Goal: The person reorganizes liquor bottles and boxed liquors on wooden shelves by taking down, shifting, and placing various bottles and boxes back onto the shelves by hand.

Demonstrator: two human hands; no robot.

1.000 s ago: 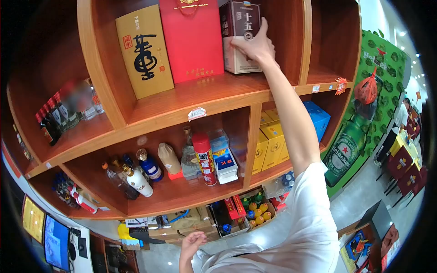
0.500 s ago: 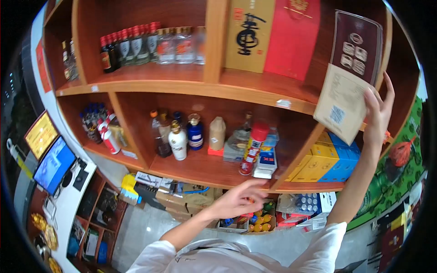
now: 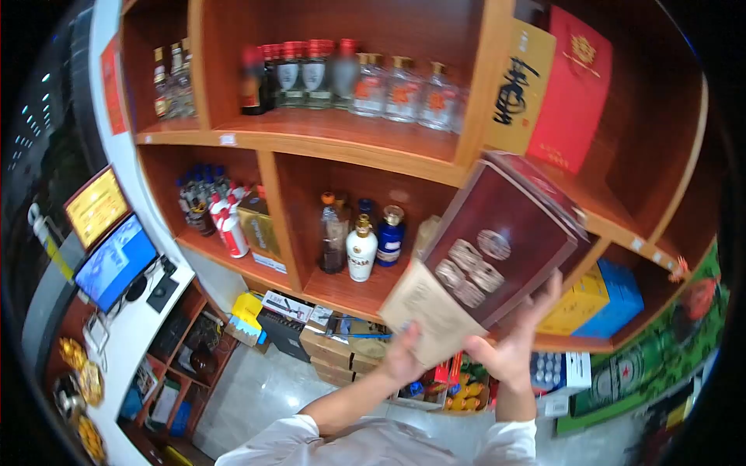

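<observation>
A large box [image 3: 509, 233], dark brown above and beige at its lower end, is tilted in front of the shelves. White Chinese characters and a round emblem mark its dark side. My right hand [image 3: 517, 338] grips its lower right edge, thumb on the near side and fingers along the side. At the beige end, my left hand [image 3: 404, 357] presses its curled fingers to the near face. Part of the middle shelf, including some items there, is hidden behind the box.
Wooden shelves [image 3: 373, 151] hold rows of liquor bottles [image 3: 361, 248]. A red gift bag [image 3: 571, 85] and a gold one [image 3: 519, 85] stand upper right, yellow and blue boxes [image 3: 610, 299] lower right. Cartons [image 3: 330, 349] sit on the floor; a counter with a monitor [image 3: 116, 260] is at left.
The box has come off the upper right shelf area, down and left to in front of me. My left hand has moved onto it. The view has shifted left.
</observation>
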